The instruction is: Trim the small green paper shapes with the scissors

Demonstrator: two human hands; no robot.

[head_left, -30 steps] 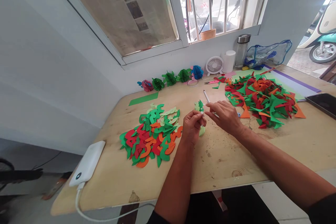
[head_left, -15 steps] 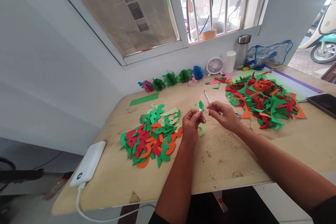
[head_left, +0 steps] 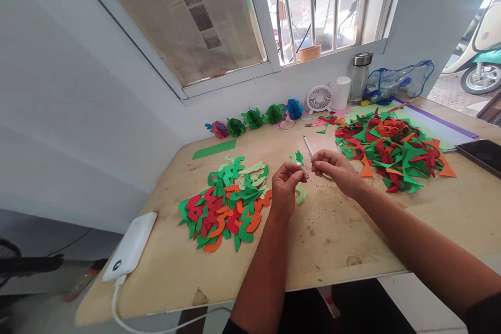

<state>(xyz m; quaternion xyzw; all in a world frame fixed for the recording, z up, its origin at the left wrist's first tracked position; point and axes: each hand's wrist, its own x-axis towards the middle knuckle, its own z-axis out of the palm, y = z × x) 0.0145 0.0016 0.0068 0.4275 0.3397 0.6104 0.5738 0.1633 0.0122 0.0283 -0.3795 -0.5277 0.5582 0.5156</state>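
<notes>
My left hand (head_left: 286, 182) pinches a small white piece (head_left: 299, 164) between thumb and fingertips, above the middle of the table. Just to its right, my right hand (head_left: 332, 168) has thumb and forefinger pressed together; whatever they may hold is too small to make out. A white pen (head_left: 307, 143) lies just beyond the right hand. Pale and dark green paper cutouts (head_left: 300, 194) lie beneath and beyond the left hand. Left of that hand spreads a pile of curved green, red and orange paper cutouts (head_left: 227, 203).
At the right lies a heap of paper scraps (head_left: 391, 146), with a phone (head_left: 483, 154) beyond it. Folded paper shapes (head_left: 253, 118), a small fan (head_left: 319, 99) and a glass bottle (head_left: 359, 78) line the wall. A white power bank (head_left: 131, 245) with a cable lies front left.
My right hand's thumb and fingers have closed into a tighter pinch. My left fingers have shifted slightly around the white piece. The objects on the table stay as they were.
</notes>
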